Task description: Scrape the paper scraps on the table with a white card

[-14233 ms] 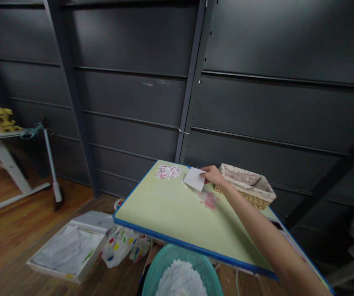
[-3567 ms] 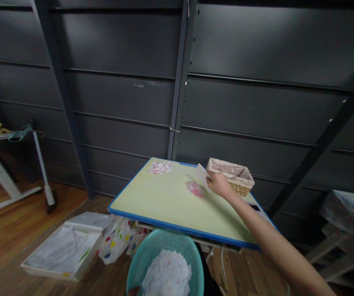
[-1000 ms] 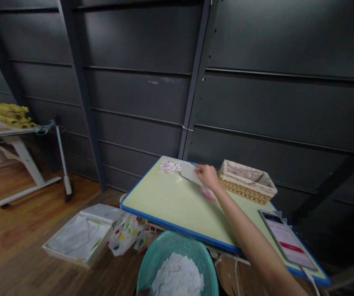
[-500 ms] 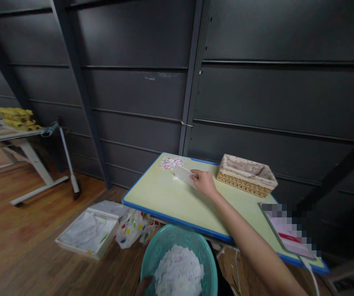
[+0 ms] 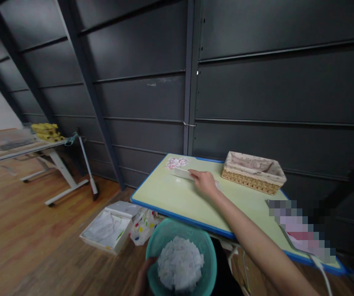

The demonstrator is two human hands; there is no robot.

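My right hand (image 5: pixel 204 181) is closed on a flat white card (image 5: pixel 182 172), held low over the pale yellow tabletop (image 5: pixel 177 201). Just beyond the card's far end lies a heap of small white and pink paper pieces (image 5: pixel 177 162). At the bottom of the view, my left hand (image 5: pixel 146 273) grips the left side of a green plastic basket (image 5: pixel 209 255), its thumb over the rim; the other fingers are hidden. Inside the basket is a mound of white paper pieces (image 5: pixel 180 263). The basket stands against the table's near edge.
A cloth-lined wicker basket (image 5: pixel 252 174) sits at the table's back right, with a partly blurred-out tablet (image 5: pixel 300 234) nearer me. On the floor to the left are an open white box (image 5: pixel 105 230) and a plastic bag (image 5: pixel 144 226). A dark panelled wall (image 5: pixel 143 98) rises behind.
My view has turned left, so the table and baskets appear shifted right. The card now lies flatter and closer to the paper heap. Both hands keep their holds.
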